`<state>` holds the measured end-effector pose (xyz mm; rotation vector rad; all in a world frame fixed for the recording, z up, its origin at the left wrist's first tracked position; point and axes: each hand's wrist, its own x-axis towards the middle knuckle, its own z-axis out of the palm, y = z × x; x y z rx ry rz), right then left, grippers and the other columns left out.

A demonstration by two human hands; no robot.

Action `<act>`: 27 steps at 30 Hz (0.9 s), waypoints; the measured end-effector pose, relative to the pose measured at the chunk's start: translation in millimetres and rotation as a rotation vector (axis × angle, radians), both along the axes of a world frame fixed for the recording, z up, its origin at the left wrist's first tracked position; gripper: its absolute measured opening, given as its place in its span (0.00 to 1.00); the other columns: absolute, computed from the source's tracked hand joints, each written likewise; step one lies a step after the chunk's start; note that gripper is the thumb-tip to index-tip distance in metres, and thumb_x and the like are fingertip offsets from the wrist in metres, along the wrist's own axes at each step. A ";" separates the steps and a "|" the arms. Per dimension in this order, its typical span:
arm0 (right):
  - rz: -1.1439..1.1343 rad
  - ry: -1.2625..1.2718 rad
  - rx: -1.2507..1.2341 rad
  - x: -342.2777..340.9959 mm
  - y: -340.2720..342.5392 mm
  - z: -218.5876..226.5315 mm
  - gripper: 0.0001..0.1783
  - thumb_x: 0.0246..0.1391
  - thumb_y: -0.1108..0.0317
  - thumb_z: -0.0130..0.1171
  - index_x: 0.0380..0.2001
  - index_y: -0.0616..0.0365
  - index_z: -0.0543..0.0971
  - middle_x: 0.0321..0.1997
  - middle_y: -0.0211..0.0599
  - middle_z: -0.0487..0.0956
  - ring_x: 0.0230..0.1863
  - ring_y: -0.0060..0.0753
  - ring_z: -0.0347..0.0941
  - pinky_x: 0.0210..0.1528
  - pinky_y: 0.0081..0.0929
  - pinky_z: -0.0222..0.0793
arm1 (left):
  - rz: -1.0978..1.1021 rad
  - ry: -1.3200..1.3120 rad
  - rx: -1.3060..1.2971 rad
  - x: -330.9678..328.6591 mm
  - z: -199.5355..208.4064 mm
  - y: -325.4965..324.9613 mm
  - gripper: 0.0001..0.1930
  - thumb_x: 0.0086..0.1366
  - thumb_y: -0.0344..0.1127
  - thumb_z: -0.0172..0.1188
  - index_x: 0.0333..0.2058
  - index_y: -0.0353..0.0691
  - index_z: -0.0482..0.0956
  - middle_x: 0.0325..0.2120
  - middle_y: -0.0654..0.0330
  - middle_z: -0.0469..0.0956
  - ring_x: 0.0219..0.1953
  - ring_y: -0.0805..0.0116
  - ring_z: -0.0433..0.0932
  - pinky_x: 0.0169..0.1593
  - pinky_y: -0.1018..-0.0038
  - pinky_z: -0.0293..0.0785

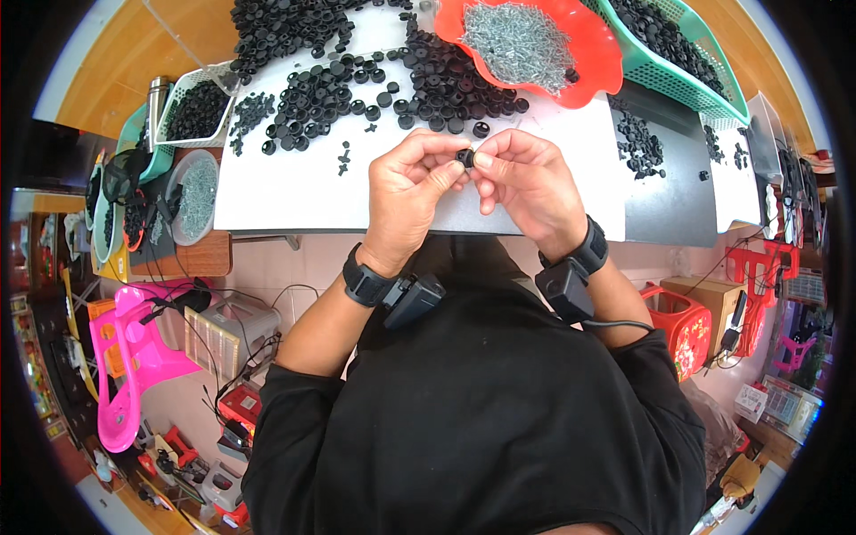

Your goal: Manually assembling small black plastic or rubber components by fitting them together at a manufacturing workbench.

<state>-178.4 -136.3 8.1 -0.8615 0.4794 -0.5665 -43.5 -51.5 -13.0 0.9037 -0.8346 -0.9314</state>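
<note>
Pinching black cap (pixel 465 158) (both hands)

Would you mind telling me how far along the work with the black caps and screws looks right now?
Done: cannot tell; no finished pile is distinguishable. In hand: the left hand and right hand pinch one small black cap between their fingertips. Left: a large loose heap of black caps on the white table and a full red tray of screws.

Desk (pixel 294 192): white top, dark panel (pixel 664 201) at right | black caps (pixel 374 89) heaped and scattered across the middle | red tray (pixel 596 76) of screws (pixel 517 36) at the far edge | green basket (pixel 704 85) of caps beside it | white basket (pixel 192 85) at left
</note>
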 end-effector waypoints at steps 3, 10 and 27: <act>0.025 0.010 -0.013 -0.7 -1.7 1.5 0.02 0.52 0.77 0.56 0.29 0.65 0.74 0.25 0.38 0.76 0.22 0.24 0.72 0.21 0.22 0.73 | -0.006 -0.025 -0.018 1.0 -0.7 -0.5 0.08 0.58 0.18 0.54 0.37 0.29 0.76 0.31 0.60 0.73 0.29 0.76 0.75 0.35 0.82 0.73; 0.012 -0.022 -0.068 3.4 -3.0 -4.8 0.02 0.52 0.76 0.56 0.29 0.63 0.74 0.25 0.35 0.76 0.21 0.22 0.72 0.21 0.21 0.73 | 0.029 -0.031 -0.007 -1.0 -0.3 0.3 0.09 0.57 0.17 0.54 0.37 0.29 0.76 0.31 0.59 0.74 0.29 0.75 0.75 0.34 0.81 0.73; 0.090 0.006 -0.100 24.8 -6.9 -3.6 0.04 0.53 0.75 0.56 0.29 0.61 0.71 0.24 0.34 0.75 0.21 0.20 0.72 0.21 0.19 0.73 | -0.135 0.472 -0.032 18.3 -6.5 0.2 0.10 0.59 0.22 0.55 0.40 0.29 0.74 0.30 0.57 0.76 0.29 0.73 0.74 0.36 0.79 0.73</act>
